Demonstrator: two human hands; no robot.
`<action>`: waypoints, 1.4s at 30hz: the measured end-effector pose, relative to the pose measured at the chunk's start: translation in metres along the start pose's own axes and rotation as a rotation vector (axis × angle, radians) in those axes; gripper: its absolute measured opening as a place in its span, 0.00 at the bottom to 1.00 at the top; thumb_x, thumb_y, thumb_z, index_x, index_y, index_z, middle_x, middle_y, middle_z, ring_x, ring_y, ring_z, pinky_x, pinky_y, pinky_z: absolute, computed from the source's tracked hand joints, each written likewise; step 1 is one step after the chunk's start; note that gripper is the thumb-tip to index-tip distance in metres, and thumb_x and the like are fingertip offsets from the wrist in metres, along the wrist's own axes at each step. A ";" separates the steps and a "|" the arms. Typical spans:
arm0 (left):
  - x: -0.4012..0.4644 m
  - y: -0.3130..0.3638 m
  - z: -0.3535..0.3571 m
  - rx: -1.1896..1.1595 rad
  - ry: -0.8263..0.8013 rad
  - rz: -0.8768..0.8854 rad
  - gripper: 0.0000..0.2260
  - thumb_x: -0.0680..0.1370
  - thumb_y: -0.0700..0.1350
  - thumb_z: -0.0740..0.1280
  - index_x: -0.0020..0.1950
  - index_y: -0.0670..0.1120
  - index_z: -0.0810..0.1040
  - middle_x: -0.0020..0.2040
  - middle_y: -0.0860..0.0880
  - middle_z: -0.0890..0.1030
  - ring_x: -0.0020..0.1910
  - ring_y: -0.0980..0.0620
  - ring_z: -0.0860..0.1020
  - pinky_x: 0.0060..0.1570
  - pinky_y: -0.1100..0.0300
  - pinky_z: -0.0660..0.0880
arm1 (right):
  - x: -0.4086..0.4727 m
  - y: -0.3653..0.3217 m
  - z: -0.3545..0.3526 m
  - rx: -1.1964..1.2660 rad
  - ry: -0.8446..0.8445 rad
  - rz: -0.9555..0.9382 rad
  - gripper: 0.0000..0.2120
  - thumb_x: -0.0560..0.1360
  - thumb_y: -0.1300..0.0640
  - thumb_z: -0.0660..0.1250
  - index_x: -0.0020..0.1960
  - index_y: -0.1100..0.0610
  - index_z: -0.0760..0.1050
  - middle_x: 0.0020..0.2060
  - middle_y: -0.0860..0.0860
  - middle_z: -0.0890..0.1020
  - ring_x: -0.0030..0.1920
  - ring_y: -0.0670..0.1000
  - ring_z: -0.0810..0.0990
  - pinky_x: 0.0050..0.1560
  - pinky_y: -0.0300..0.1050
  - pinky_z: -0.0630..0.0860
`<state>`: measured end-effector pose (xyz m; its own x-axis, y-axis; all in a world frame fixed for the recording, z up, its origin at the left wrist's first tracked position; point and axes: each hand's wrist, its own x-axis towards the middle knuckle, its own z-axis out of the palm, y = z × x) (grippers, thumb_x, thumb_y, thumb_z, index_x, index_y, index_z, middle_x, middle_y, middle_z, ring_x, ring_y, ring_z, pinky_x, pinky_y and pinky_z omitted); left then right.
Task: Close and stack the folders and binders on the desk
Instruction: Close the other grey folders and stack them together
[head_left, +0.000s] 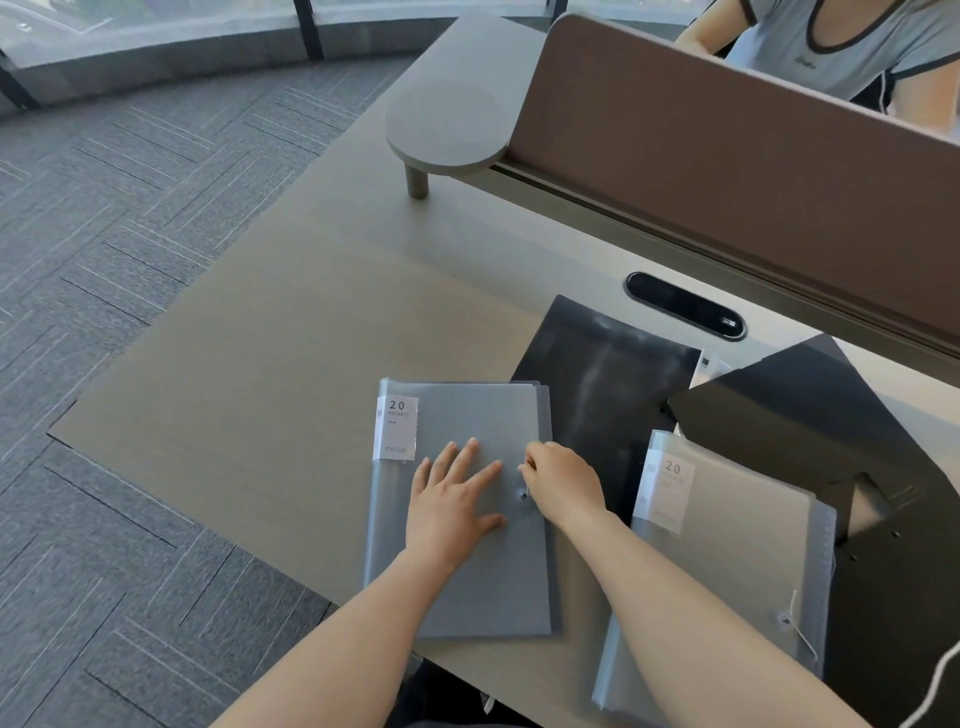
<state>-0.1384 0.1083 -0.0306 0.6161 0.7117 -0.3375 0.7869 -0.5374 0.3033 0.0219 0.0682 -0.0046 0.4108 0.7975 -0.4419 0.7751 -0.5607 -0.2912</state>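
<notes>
Grey 20-pocket folder (462, 499) lies closed near the desk (270, 364) front edge; left hand (452, 499) presses flat on its cover, fingers straight, while right hand (558, 480) pinches what looks like the closure string by the button (523, 495). Step in hand, judged: fastening this folder. Next calls for winding the string, then stacking with the second clear folder (727, 561) and black folders (602, 384) toward the right edge.

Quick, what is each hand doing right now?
Left hand: open, pressing flat on the grey folder.
Right hand: fingers curled, seemingly pinching the folder's closure string; too small to confirm.
</notes>
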 end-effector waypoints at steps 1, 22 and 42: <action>0.001 -0.001 -0.002 0.009 -0.007 0.001 0.30 0.76 0.62 0.65 0.76 0.62 0.60 0.81 0.53 0.51 0.80 0.48 0.49 0.76 0.49 0.45 | -0.001 0.002 0.000 0.047 0.012 0.026 0.08 0.80 0.53 0.61 0.45 0.55 0.69 0.44 0.51 0.77 0.40 0.54 0.75 0.37 0.46 0.68; 0.009 -0.063 -0.046 -0.710 0.115 -0.846 0.26 0.67 0.56 0.75 0.59 0.43 0.77 0.56 0.42 0.80 0.58 0.39 0.76 0.54 0.50 0.74 | -0.025 0.009 0.010 0.650 0.071 0.424 0.18 0.66 0.68 0.58 0.30 0.52 0.52 0.28 0.51 0.54 0.34 0.52 0.52 0.35 0.47 0.48; 0.005 -0.030 -0.105 -1.479 0.131 -0.419 0.04 0.77 0.40 0.70 0.51 0.44 0.79 0.44 0.44 0.85 0.38 0.47 0.83 0.43 0.52 0.81 | -0.045 0.018 -0.025 1.150 0.195 0.351 0.12 0.80 0.50 0.62 0.53 0.58 0.76 0.41 0.46 0.79 0.44 0.49 0.75 0.42 0.42 0.69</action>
<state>-0.1625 0.1756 0.0521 0.2976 0.7678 -0.5674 0.1119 0.5622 0.8194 0.0296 0.0279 0.0306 0.6543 0.5278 -0.5416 -0.2296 -0.5437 -0.8072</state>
